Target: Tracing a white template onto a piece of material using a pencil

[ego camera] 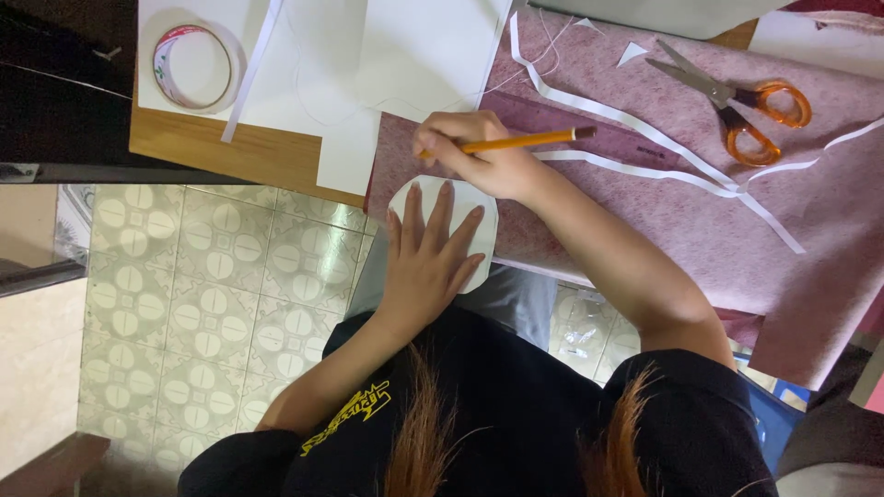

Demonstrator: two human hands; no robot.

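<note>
My left hand (pixel 425 262) lies flat, fingers spread, on a white paper cutout (pixel 482 241) with cut corners. The cutout rests on a pink felt sheet (pixel 645 212) at the table's near edge. Just above it, my right hand (pixel 479 152) grips a yellow pencil (pixel 529 141). The pencil lies nearly level, its dark end pointing right, and its tip is hidden in my fingers by the cutout's top edge.
Orange-handled scissors (pixel 737 103) lie on the felt at the upper right, among long white paper strips (pixel 635 138). White paper sheets (pixel 405 55) and a roll of tape (pixel 193 66) sit on the wooden table (pixel 230 152). A tiled floor (pixel 203 304) shows below left.
</note>
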